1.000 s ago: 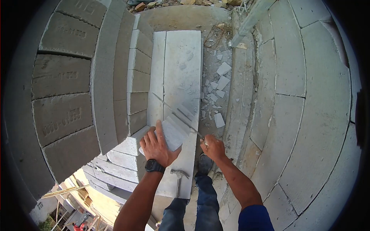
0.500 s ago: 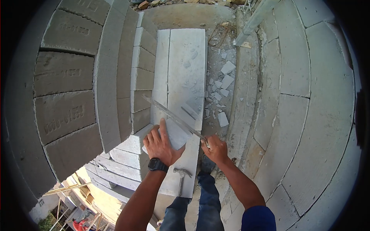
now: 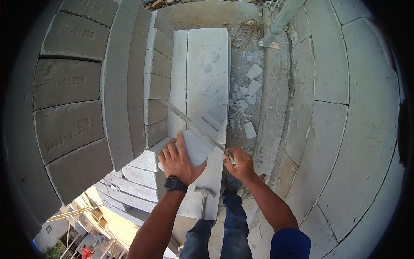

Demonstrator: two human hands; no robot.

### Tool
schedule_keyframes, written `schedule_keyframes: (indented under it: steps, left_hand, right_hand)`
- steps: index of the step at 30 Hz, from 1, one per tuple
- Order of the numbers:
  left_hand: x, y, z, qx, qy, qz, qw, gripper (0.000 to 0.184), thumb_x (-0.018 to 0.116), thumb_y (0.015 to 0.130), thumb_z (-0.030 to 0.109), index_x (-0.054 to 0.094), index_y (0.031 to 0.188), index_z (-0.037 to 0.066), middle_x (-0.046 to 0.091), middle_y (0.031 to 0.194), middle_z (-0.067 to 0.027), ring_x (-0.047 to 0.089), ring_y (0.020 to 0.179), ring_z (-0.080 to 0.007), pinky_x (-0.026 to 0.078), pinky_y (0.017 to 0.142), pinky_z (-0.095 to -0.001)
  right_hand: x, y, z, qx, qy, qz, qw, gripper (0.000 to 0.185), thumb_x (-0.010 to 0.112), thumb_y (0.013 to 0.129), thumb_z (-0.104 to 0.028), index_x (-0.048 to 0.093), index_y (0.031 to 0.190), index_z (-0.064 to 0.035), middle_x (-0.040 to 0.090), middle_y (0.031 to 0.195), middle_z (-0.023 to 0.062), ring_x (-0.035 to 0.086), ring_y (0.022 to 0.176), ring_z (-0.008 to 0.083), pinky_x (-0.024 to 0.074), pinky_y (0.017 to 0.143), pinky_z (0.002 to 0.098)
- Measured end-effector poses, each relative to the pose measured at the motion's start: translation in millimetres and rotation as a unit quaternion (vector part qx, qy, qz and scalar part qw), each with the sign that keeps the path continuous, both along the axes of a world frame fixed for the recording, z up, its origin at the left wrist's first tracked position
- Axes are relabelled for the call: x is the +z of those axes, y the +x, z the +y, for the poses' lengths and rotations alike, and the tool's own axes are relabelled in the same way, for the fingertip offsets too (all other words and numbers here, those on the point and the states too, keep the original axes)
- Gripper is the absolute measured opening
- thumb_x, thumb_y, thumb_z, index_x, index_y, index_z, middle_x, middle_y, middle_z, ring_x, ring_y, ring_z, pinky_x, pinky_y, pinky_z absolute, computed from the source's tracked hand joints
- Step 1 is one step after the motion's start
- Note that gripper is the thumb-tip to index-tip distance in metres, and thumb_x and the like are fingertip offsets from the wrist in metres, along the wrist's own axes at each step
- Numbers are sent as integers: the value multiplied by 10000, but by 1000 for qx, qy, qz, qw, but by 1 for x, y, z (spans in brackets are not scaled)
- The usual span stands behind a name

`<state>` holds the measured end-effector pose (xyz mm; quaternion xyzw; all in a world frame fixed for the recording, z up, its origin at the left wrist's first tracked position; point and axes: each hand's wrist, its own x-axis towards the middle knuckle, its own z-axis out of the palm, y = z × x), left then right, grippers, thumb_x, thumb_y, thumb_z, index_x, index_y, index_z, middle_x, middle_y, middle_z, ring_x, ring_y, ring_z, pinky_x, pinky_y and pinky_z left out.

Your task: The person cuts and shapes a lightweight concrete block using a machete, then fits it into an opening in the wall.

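My left hand (image 3: 179, 164), with a black watch at the wrist, presses on a pale concrete block piece (image 3: 196, 149), its thumb and fingers spread along the near side. Closed in a fist, my right hand (image 3: 239, 163) grips the handle of a long, thin hand saw (image 3: 189, 122), seen nearly edge-on. The blade slants up and left across the block's far edge, past my left fingertips; its teeth cannot be made out. Near my left wrist, a claw hammer (image 3: 204, 199) lies on the pale block surface. A narrow grey strip (image 3: 211, 122) lies just beyond the blade.
Stacked concrete blocks (image 3: 69, 125) rise at the left, and a block wall (image 3: 332, 142) stands at the right. Broken pieces (image 3: 254, 88) litter the ground beside the long white work surface (image 3: 207, 47). A post (image 3: 282, 21) leans at the upper right.
The saw's far tip has shifted slightly farther from me, with my right hand moving a little the same way. My left hand stays on the block. The whole view has shifted slightly.
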<state>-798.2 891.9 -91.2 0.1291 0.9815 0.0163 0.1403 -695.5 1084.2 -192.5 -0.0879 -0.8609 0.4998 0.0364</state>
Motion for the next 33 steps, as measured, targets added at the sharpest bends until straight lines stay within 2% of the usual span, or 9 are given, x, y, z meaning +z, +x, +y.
schedule_keyframes:
  steps: [3,4,7,10,13,16,19,26,33]
  left_hand:
    - [1,6,-1,7,-12,-18,1000,1248,862,659,523,228,1619,40,508,1344,-231,508,1231,-396,348,1074,-559]
    - [1,2,-1,7,-19,-20,1000,1250,865,657,519,226,1619,40,508,1346,-229,507,1234,-395,349,1074,-560]
    - [0,2,-1,-1,-9,-8,1000,1255,870,655,509,220,1621,41,504,1355,-229,507,1236,-393,350,1072,-559]
    - [0,2,-1,0,1,-4,1000,1265,874,649,508,215,1623,42,500,1356,-236,503,1241,-393,347,1077,-562]
    - [2,1,-1,0,-5,-6,1000,1272,878,642,504,212,1623,43,499,1355,-240,502,1242,-394,343,1087,-561]
    - [0,3,-2,4,-16,-15,1000,1280,884,635,499,209,1624,45,499,1360,-233,501,1245,-394,338,1096,-561]
    - [1,2,-1,8,-15,-18,1000,1275,884,639,494,209,1624,47,499,1358,-232,501,1245,-395,339,1097,-558]
    - [-1,4,-3,4,4,-2,1000,1266,883,642,491,217,1624,50,505,1345,-229,504,1244,-397,340,1096,-557]
    - [-2,4,-4,4,16,2,1000,1268,886,636,504,229,1625,59,514,1344,-222,510,1248,-394,335,1096,-555]
  right_hand:
    - [-87,13,2,85,165,-203,961,188,694,924,-225,612,982,-67,706,916,200,712,762,423,577,661,544]
    - [-89,2,10,111,179,-247,946,215,688,945,-266,607,968,-68,705,904,187,703,739,406,559,602,521]
    - [-61,3,8,91,178,-249,948,202,691,932,-240,610,998,-67,705,915,216,709,740,429,574,667,555]
    - [-16,5,3,42,96,-117,988,232,694,930,-277,613,978,-65,703,910,224,716,748,425,579,677,554]
    - [-22,8,-4,22,30,-35,999,252,699,924,-294,621,974,-60,712,949,221,722,780,423,582,681,550]
    - [-82,-1,9,100,140,-308,936,254,695,922,-274,621,1004,-45,719,982,220,721,822,433,583,691,550]
    - [-92,4,6,85,160,-291,939,262,711,921,-285,598,997,-61,706,921,229,699,828,466,561,728,577]
    - [-96,24,-53,-73,74,-248,963,278,677,960,-302,578,969,-42,695,893,246,675,828,503,538,715,596]
    - [-85,24,-95,-216,-2,-262,941,337,684,964,-348,586,921,-28,676,837,268,659,820,516,520,688,574]
